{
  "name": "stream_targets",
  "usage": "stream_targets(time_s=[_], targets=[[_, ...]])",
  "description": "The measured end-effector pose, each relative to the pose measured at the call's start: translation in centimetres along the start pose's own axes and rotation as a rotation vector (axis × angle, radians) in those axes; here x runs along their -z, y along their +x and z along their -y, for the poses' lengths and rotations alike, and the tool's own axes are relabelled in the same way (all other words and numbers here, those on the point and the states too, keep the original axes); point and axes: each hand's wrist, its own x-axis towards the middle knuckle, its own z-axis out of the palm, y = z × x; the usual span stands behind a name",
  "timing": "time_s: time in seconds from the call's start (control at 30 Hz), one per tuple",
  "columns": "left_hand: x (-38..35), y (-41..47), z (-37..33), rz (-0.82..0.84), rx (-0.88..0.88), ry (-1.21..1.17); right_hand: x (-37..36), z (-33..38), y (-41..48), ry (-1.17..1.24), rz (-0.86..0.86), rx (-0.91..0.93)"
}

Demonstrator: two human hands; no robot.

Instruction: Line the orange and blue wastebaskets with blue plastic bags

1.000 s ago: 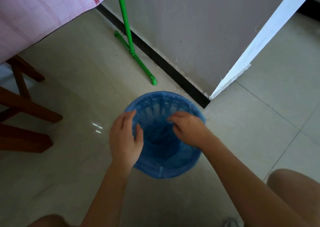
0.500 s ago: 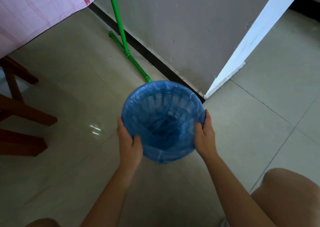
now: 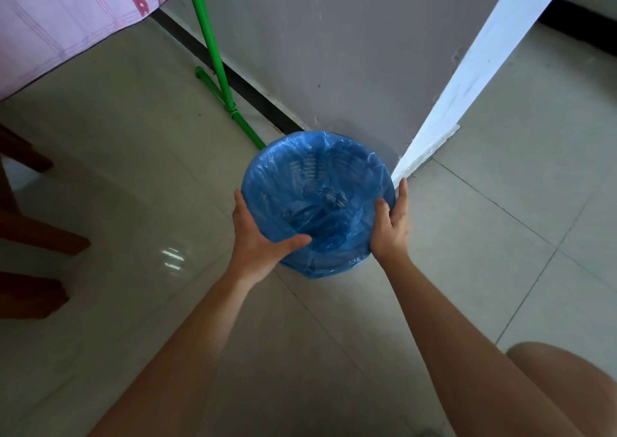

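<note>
Head view: the blue wastebasket (image 3: pixel 317 203) is now being seen closer to the grey wall (image 3: pixel 334 52) and the white door frame (image 3: pixel 484 62) than half a second ago, and both hands have gone along with it. It is being held between the two hands. The left hand (image 3: pixel 257 239) is being pressed on its left side, with the thumb hooked over the rim into the bag. The right hand (image 3: pixel 390 226) is being laid flat on the right side, fingers pointing up. A blue plastic bag (image 3: pixel 334 263) is being kept inside the basket, folded over the rim all round. Beyond the hands, a green pipe stand (image 3: pixel 220 79) is being seen by the wall.
</note>
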Motion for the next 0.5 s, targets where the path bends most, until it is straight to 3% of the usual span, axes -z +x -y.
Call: stream_targets(time_s=[0.1,0.27,0.4,0.5], targets=[[-0.1,-0.1,0.1,-0.020,-0.041,0.051,0.1,-0.4,0.3,0.057,-0.021,-0.020],[-0.6,-0.8,0.3,-0.059,-0.164,-0.072,0.5,-0.9,0.6,0.019,0.062,-0.047],[-0.2,-0.8,-0.7,-0.037,-0.213,-0.078,2.8,-0.2,1.7,-0.361,0.276,0.011],[0.6,-1.9,1.2,-0.151,-0.079,0.054,5.7,1.5,2.5,-0.623,0.363,0.088]])
